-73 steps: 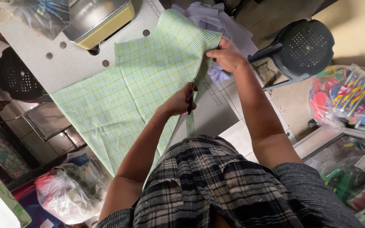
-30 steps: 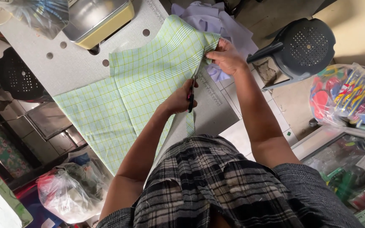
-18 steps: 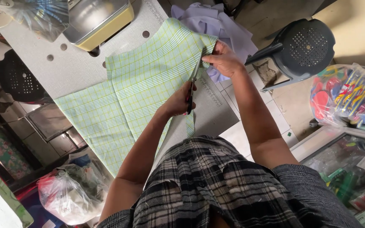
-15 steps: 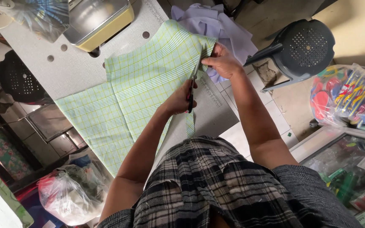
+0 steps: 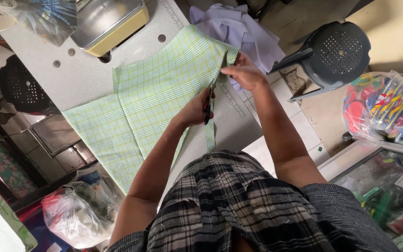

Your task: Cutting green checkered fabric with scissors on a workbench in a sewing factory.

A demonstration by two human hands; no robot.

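Left hand (image 5: 196,108) fingers grip the dark-handled metal scissors (image 5: 213,91), blades slicing the green-checked cotton cloth (image 5: 145,100) along its edge. Just beyond the blade tips, right hand (image 5: 243,72) fingers pinch the cloth taut; a cut strip (image 5: 209,135) hangs below on the grey sewing table (image 5: 85,77).

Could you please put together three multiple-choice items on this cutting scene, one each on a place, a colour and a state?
1. Where does the lilac cloth lie?
A. beyond the green checked fabric, at the table's far end
B. on the dark stool
C. on the floor

2. What colour is the plastic stool?
A. red
B. dark grey
C. white

3. What does the left hand do?
A. lies flat and empty
B. grips scissors at the fabric's edge
C. holds a ruler

Answers: 1 A, the lilac heap sits past the fabric; 2 B, its perforated seat is dark grey; 3 B, the blades run along the edge toward the right hand.
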